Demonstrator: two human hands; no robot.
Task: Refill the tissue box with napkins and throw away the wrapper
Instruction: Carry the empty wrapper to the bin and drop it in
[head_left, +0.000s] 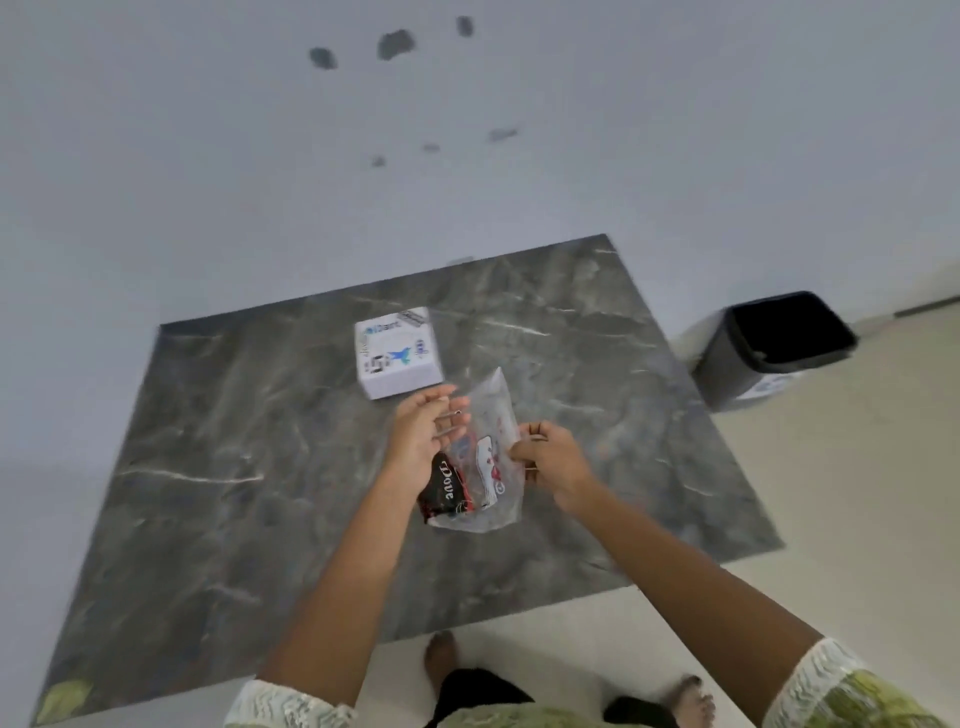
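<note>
A clear plastic wrapper (485, 457) with red, white and black print hangs above the dark marble table (260, 441), held between both hands. My left hand (423, 439) has its fingers spread against the wrapper's left side. My right hand (545, 457) pinches the wrapper's right edge. The wrapper looks flat and empty. A white cube-shaped tissue box (397, 351) with blue print stands on the table just beyond my left hand.
A black waste bin (774, 348) stands on the pale floor to the right of the table. A grey wall rises behind the table. My bare feet (441, 660) show at the table's near edge.
</note>
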